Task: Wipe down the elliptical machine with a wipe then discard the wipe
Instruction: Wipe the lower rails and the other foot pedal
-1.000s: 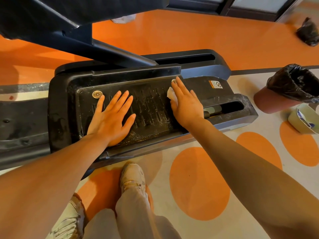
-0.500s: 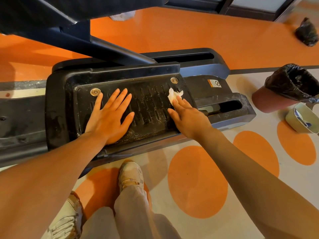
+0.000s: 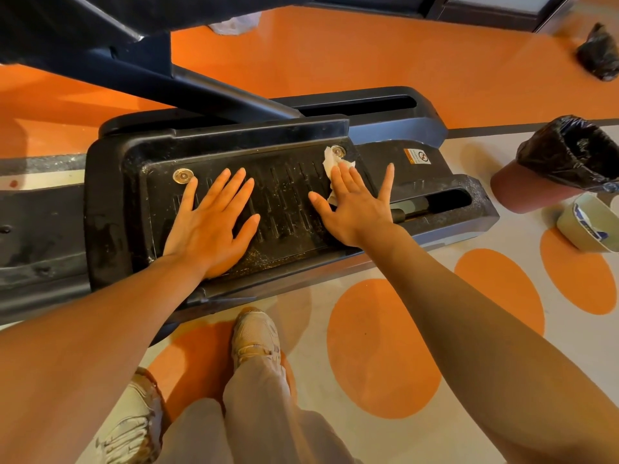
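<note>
The elliptical machine's black ribbed foot pedal (image 3: 288, 195) lies in front of me, dusty, with a round bolt cap at each far corner. My left hand (image 3: 214, 222) rests flat on the pedal's left half, fingers spread. My right hand (image 3: 355, 202) presses a crumpled white wipe (image 3: 330, 164) flat against the pedal's right side, fingers straight and splayed. The wipe pokes out past my fingertips beside the right bolt cap; the rest of it is hidden under the hand.
A bin lined with a black bag (image 3: 569, 152) stands on the floor at the right, with a white tub (image 3: 589, 222) beside it. The machine's arm (image 3: 187, 82) crosses above the pedal. My feet (image 3: 256, 333) stand close to the machine's base. A black bag (image 3: 599, 55) lies far right.
My right hand slid back toward me with the wipe, then pushed forward again near the right bolt cap, fingers now spread wider. My left hand stayed flat in place.
</note>
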Demonstrator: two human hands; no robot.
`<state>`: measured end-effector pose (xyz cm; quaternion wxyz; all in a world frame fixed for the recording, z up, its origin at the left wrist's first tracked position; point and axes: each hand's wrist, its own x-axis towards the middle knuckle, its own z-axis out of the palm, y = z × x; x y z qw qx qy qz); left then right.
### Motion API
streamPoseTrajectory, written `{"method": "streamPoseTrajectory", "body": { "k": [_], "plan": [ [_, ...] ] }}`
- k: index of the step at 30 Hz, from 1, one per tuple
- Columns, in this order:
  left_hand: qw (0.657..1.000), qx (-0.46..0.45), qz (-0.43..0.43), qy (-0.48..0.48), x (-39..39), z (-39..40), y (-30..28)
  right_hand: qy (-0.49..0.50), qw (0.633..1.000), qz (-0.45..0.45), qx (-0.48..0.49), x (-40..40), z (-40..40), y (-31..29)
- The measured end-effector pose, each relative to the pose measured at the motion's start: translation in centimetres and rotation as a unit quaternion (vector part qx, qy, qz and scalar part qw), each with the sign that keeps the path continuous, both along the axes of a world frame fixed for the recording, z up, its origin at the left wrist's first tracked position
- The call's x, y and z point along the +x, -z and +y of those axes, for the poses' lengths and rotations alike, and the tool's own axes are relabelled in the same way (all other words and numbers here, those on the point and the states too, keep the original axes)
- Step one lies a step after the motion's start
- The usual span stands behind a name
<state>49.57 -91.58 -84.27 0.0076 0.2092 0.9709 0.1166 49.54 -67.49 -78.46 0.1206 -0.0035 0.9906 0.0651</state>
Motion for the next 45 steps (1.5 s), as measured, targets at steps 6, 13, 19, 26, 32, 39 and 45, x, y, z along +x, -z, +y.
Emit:
{"method": "streamPoseTrajectory", "body": {
  "k": [6,13,19,26,32,39,45],
  "plan": [
    [1.000,-0.003,0.003,0.000,0.0,0.0,0.2,-0.014,0.999,-0.015,0.037,2.9,0.8,-0.8],
    [1.000,0.001,0.003,-0.002,0.1,0.2,0.1,0.036,0.999,-0.024,0.021,0.1,0.4,0.4],
    [1.000,0.002,0.006,-0.001,0.0,0.1,0.2,0.047,0.995,0.007,-0.088,-1.1,0.8,1.6],
    [1.000,-0.002,0.005,-0.002,0.0,0.1,0.1,0.041,0.988,0.015,-0.151,0.2,1.1,1.2],
    [1.000,0.000,0.006,-0.002,0.0,0.1,0.0,0.012,0.995,0.038,-0.086,-2.6,1.6,1.4],
    [1.000,0.000,0.003,-0.003,0.0,0.1,0.0,0.026,0.999,0.020,-0.013,-0.5,2.2,0.7],
    [1.000,0.001,0.003,-0.002,0.0,0.1,0.2,0.033,0.998,-0.042,-0.015,0.4,2.8,0.3]
  ]
}}
